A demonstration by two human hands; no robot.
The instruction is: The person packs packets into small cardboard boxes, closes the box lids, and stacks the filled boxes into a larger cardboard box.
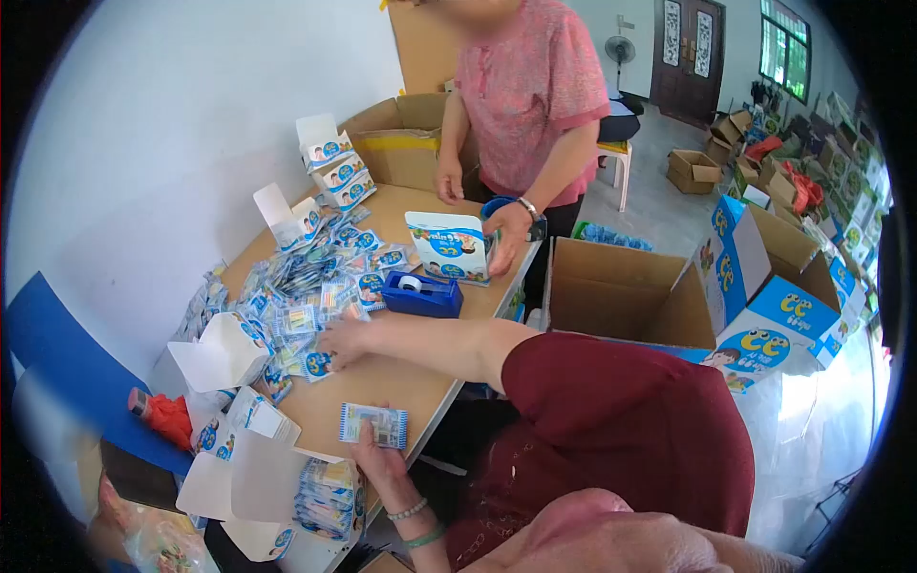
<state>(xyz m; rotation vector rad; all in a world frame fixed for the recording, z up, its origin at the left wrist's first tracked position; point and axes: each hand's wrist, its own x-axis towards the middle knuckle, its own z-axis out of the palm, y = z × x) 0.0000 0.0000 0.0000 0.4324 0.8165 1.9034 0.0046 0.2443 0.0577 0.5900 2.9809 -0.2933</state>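
Note:
My left hand (380,462), with bracelets at its wrist, holds a small clear printed packet (387,427) with blue striped ends over the table edge. My right hand (346,340) reaches across to a heap of similar packets (306,277). Its fingers are curled at a blue-and-white packet (317,364) on the near side of the heap. Below my left hand, an open white carton (263,482) holds a stack of packets (325,498). More open white cartons (222,353) stand along the left of the heap. A blue tape dispenser (422,294) sits to the right.
Across the table a person in a pink top (530,86) holds a printed white carton (447,245). Filled cartons (342,177) are stacked near the wall. Large open cardboard boxes (626,291) and blue printed cases (764,315) stand on the floor at right. A blue board (86,372) leans at left.

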